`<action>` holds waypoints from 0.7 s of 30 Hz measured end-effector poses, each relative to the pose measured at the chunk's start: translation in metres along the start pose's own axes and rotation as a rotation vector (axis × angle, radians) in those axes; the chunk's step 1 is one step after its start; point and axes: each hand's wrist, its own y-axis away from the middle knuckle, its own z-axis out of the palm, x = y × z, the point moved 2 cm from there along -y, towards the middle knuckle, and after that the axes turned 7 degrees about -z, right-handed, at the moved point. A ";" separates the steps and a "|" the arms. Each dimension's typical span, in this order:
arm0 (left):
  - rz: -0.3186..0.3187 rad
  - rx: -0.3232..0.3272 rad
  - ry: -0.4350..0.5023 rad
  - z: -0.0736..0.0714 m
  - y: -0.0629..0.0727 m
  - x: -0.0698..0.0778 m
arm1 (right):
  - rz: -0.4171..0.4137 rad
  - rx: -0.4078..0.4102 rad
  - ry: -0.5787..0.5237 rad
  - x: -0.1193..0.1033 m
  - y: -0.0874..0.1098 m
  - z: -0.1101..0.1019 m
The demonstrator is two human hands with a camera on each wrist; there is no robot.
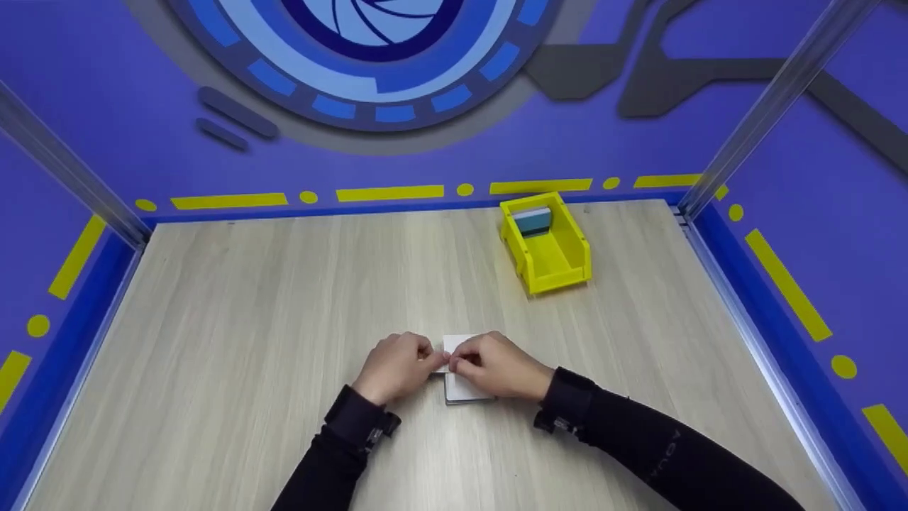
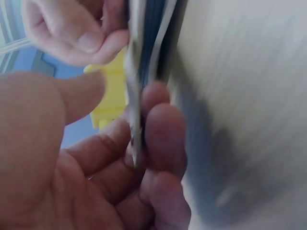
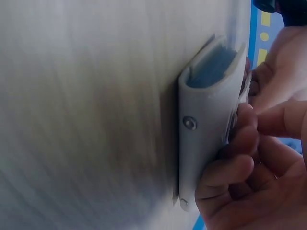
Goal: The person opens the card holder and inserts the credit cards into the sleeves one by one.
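Note:
A small white card holder [image 1: 466,388] lies on the table in front of me. Its rounded spine has metal rivets, and the bluish inner sleeves [image 3: 211,67] show at its end in the right wrist view. From the left, my left hand [image 1: 399,363] has its fingers curled behind a thin strap-like flap [image 2: 135,96] of the holder, thumb on the other side. My right hand [image 1: 505,365] reaches over the holder's top and pinches at the same flap with thumb and fingertips. The hands nearly meet, and the exact finger contact is partly hidden.
A yellow bin [image 1: 560,281] stands at the back right of the wooden table [image 1: 284,298]. Blue-and-white card-like items [image 1: 533,222] lean inside its rear end. Purple-blue panels [image 1: 397,167] wall in the back and both sides, with metal posts at the corners.

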 end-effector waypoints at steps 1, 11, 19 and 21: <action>0.004 0.001 -0.009 0.001 0.000 0.000 | 0.006 -0.004 -0.012 0.001 0.000 -0.001; -0.021 0.013 -0.039 0.006 -0.001 0.003 | 0.210 0.057 0.078 0.026 0.015 -0.023; -0.046 -0.009 -0.072 0.010 0.002 0.004 | 0.311 -0.031 -0.094 0.029 0.020 -0.020; -0.043 -0.013 -0.071 0.011 0.002 0.005 | 0.342 -0.036 -0.150 0.030 0.020 -0.018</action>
